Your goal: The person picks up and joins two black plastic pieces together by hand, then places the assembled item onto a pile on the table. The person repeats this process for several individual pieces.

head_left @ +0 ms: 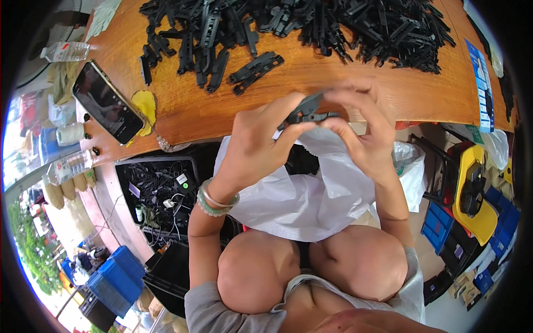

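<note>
Just above the near table edge, my left hand (255,139) grips a black plastic part (305,114) between thumb and fingers. My right hand (366,125) faces it from the other side, thumb close to the part's right end. Its upper fingers are smeared by motion, so I cannot tell whether they press on the part. Beyond my hands, a large heap of similar black parts (388,33) covers the back of the table. One loose black part (255,72) lies a little apart, nearest my left hand.
A phone (108,102) lies on the wooden table (172,102) at the left, over a yellow pad. White sacking (294,205) hangs below the edge before my knees. To the left stands a black crate (158,194) with cables; to the right, a yellow stool (477,194).
</note>
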Tool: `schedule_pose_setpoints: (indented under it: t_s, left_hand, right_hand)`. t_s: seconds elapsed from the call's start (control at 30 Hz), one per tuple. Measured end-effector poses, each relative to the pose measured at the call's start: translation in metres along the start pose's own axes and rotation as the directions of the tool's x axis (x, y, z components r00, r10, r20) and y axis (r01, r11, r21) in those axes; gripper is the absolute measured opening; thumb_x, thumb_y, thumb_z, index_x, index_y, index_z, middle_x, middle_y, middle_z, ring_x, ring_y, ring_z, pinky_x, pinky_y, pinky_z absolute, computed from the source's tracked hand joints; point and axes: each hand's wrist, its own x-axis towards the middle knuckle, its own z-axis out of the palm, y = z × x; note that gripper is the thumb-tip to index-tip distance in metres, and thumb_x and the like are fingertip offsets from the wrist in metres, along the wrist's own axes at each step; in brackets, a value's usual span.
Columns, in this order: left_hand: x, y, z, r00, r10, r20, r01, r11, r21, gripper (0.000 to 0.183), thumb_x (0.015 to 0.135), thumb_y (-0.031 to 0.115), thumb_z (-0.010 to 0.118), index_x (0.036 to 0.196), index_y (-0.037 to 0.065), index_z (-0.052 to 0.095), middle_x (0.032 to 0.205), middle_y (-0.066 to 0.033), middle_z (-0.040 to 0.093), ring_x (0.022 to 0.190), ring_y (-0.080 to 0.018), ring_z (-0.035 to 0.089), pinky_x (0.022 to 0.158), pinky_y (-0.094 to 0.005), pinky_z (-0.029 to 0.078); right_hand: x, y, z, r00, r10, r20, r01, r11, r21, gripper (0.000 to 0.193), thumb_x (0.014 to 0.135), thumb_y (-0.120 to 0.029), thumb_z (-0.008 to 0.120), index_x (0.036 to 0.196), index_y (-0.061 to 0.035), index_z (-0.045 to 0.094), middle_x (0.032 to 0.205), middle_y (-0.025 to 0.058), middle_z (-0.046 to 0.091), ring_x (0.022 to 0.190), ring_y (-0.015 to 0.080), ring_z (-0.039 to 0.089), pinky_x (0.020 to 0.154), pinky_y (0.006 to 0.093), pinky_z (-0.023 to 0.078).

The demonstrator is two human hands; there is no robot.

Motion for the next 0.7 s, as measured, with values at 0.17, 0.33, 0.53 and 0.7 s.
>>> schedule_pose_setpoints:
  t_s: [0.17, 0.33, 0.53, 0.7]
  left_hand:
    - [-0.003, 0.000, -0.004, 0.996, 0.073, 0.048, -0.076, 0.996, 0.057, 0.030, 0.075, 0.007, 0.072, 0.102, -0.002, 0.061, 0.070, -0.0140, 0.059, 0.056, -0.0258, 0.056, 0.051, -0.0317, 0.043]
    - [-0.003, 0.000, -0.002, 0.998, 0.047, 0.041, -0.047, 0.999, -0.003, 0.028, 0.076, 0.007, 0.072, 0.101, -0.002, 0.061, 0.072, -0.0143, 0.061, 0.058, -0.0257, 0.058, 0.052, -0.0317, 0.045]
    - [-0.003, -0.008, -0.003, 0.998, 0.040, 0.048, -0.040, 0.999, -0.018, 0.028, 0.076, 0.009, 0.073, 0.100, -0.001, 0.062, 0.074, -0.0146, 0.062, 0.059, -0.0269, 0.059, 0.053, -0.0322, 0.046]
    - [-0.006, -0.012, -0.009, 0.995, -0.049, 0.087, 0.049, 0.999, -0.001, 0.026, 0.077, 0.011, 0.072, 0.100, 0.001, 0.063, 0.073, -0.0141, 0.062, 0.058, -0.0272, 0.059, 0.052, -0.0319, 0.045]
  right_hand:
    - [-0.001, 0.001, 0.001, 0.991, 0.048, 0.125, -0.055, 0.997, 0.058, 0.031, 0.069, -0.005, 0.072, 0.099, 0.0006, 0.063, 0.089, 0.0136, 0.062, 0.076, 0.0282, 0.058, 0.067, 0.0350, 0.047]
    - [-0.002, 0.004, 0.003, 0.997, -0.020, 0.068, 0.023, 0.999, -0.034, 0.026, 0.069, -0.004, 0.072, 0.093, 0.0001, 0.063, 0.079, 0.0122, 0.061, 0.069, 0.0284, 0.057, 0.061, 0.0344, 0.045]
    - [-0.005, 0.008, 0.008, 0.998, 0.014, 0.060, -0.014, 1.000, -0.003, 0.026, 0.068, -0.004, 0.073, 0.092, 0.0007, 0.064, 0.075, 0.0113, 0.060, 0.067, 0.0276, 0.056, 0.060, 0.0340, 0.044]
    - [-0.004, 0.002, 0.013, 0.960, 0.259, 0.105, -0.273, 0.948, 0.162, 0.025, 0.072, -0.005, 0.072, 0.094, 0.0019, 0.064, 0.079, 0.0119, 0.060, 0.067, 0.0277, 0.056, 0.060, 0.0334, 0.044]
